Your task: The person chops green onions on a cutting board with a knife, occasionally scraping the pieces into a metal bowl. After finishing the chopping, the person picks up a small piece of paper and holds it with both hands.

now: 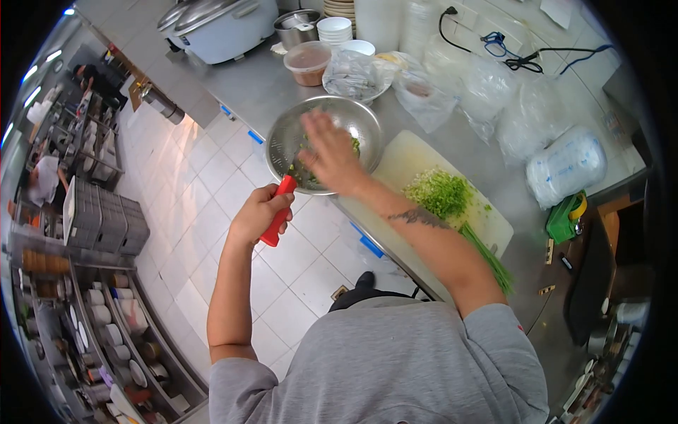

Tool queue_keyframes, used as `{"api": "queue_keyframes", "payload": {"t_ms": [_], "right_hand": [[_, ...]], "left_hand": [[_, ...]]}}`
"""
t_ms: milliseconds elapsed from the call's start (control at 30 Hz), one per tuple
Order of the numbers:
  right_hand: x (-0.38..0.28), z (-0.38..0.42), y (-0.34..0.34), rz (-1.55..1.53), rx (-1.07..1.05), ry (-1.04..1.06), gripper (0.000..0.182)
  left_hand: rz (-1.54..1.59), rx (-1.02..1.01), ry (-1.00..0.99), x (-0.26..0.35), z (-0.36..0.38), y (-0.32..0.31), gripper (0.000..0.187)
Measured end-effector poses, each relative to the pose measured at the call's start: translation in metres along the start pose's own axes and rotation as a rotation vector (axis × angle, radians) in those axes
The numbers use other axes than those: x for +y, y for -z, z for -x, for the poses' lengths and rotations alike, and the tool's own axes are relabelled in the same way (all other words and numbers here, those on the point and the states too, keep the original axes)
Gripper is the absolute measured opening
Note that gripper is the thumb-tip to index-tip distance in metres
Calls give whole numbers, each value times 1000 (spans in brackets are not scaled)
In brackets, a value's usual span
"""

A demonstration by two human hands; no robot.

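Note:
My left hand (pixel 258 215) is wrapped round the red handle of a knife (pixel 280 212). Its blade reaches over the near left rim of a round metal bowl (pixel 371 131) and is partly hidden there. Over that bowl is my right hand (pixel 332 159), fingers stretched out and somewhat blurred by motion. Bits of chopped green onion lie inside, partly covered by this hand. To the right, a white cutting board (pixel 395 159) carries a heap of chopped green onion (pixel 445 194) and a bunch of long uncut green onion stalks (pixel 487 261).
Behind the bowl stand a lidded plastic tub (pixel 308 60), plastic bags (pixel 424 92) and a large rice cooker (pixel 226 32). A wrapped plastic pack (pixel 565 166) lies at the right. Grey crates (pixel 106 215) stand on the floor at left; two people are farther off.

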State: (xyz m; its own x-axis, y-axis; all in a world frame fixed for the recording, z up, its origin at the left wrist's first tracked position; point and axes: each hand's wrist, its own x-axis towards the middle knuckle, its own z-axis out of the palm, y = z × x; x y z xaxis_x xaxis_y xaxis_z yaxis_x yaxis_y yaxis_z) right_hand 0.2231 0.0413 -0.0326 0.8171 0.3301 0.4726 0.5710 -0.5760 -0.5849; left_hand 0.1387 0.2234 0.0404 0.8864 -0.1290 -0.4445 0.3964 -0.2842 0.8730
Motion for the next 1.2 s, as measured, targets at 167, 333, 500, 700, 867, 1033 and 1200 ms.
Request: {"api": "queue_keyframes", "payload": {"t_ms": [167, 333, 500, 700, 867, 1033, 1200], "right_hand": [[-14, 6, -19, 109, -85, 96, 62], [14, -14, -13, 204, -29, 63, 57], [52, -35, 6, 402, 25, -57, 50], [69, -32, 63, 317, -87, -63, 24], [73, 8, 124, -76, -17, -161, 21], [64, 110, 197, 130, 2, -365, 25], [49, 225, 210, 210, 161, -374, 25]], "left_hand": [[307, -82, -9, 5, 0, -12, 27], [372, -166, -19, 1, 10, -11, 28], [341, -48, -79, 5, 39, -9, 26], [150, 20, -90, -9, 35, -17, 25], [311, -71, -268, -18, 24, -50, 28], [258, -251, -200, -23, 23, -93, 28], [59, -424, -134, -26, 35, -145, 22]]}}
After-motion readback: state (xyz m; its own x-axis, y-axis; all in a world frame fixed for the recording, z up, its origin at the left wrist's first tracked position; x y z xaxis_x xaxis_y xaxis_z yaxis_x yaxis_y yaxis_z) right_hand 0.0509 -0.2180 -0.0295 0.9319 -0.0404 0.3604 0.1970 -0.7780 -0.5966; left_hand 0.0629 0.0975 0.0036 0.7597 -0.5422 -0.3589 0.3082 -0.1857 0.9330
